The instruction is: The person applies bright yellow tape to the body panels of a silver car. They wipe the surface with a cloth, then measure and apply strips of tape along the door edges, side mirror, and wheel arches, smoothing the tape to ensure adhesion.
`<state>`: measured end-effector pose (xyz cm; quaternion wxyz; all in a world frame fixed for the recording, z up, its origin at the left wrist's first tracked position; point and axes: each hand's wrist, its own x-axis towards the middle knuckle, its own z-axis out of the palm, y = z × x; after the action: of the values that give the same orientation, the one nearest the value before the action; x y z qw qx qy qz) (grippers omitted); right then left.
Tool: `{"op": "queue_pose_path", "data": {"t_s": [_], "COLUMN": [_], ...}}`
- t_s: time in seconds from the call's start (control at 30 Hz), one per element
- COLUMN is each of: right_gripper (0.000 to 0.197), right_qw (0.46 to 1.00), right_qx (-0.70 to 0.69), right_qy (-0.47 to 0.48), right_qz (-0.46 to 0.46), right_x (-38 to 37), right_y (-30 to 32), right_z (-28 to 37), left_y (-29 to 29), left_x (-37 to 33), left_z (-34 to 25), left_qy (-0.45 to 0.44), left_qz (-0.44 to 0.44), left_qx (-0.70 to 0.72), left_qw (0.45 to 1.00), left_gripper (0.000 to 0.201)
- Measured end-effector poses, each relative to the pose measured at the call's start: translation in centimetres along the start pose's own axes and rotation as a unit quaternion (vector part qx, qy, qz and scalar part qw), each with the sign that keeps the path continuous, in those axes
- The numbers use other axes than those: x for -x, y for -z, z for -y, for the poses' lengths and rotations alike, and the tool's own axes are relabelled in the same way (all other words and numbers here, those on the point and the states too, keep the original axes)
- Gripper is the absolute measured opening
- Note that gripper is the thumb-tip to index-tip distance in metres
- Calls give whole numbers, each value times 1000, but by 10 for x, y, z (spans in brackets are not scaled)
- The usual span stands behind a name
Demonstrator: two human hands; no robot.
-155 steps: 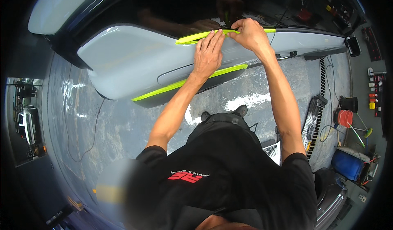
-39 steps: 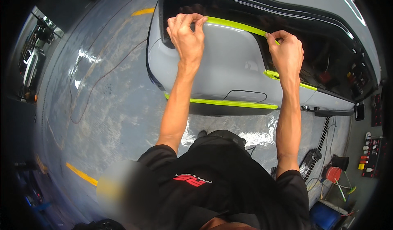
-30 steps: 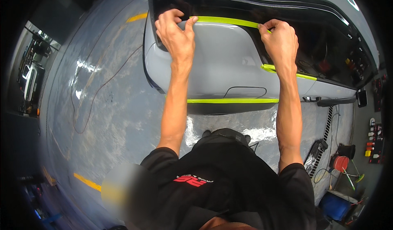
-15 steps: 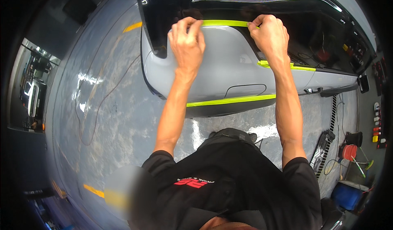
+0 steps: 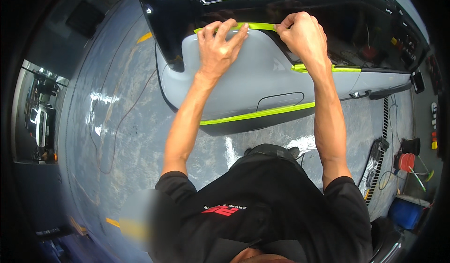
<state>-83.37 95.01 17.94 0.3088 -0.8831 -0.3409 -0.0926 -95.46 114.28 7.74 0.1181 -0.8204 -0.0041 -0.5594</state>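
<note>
A strip of yellow-green masking tape (image 5: 261,26) runs along the border between the grey car body panel (image 5: 260,54) and the dark window (image 5: 253,11). My left hand (image 5: 217,52) lies over the strip's left part with fingers apart, fingertips pressing on it. Farther right, my right hand (image 5: 303,37) pinches the same tape between thumb and fingers, close to the glass. Below that hand, another tape piece (image 5: 346,69) follows the lower window edge, partly hidden by my right wrist. A longer tape line (image 5: 258,113) crosses the lower body above the dark sill.
A grey, glossy floor (image 5: 126,136) with a thin cable surrounds the car. At the right are a floor grate (image 5: 380,143), a red round object (image 5: 406,162) and a blue container (image 5: 404,213). A door handle (image 5: 360,94) shows on the car's side.
My left hand has gone from pinching the tape's left end to spreading its fingers over the strip, leaving that end against the car. My right hand keeps its pinch, slightly farther left and up.
</note>
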Motion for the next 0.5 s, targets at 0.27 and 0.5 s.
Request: {"op": "queue_pose_path", "data": {"t_s": [0.27, 0.5], "right_gripper": [23, 24], "right_qw": [1000, 999], "right_qx": [-23, -31], "right_qy": [-16, -17], "right_qz": [-9, -16], "right_x": [4, 6], "right_y": [-15, -22], "right_z": [-7, -12], "left_y": [6, 3], "left_x": [-11, -27], "left_z": [5, -22], "left_qy": [-11, 140], "left_qz": [24, -6], "left_qx": [26, 95], "left_qw": [999, 986], "left_gripper": [36, 14]}}
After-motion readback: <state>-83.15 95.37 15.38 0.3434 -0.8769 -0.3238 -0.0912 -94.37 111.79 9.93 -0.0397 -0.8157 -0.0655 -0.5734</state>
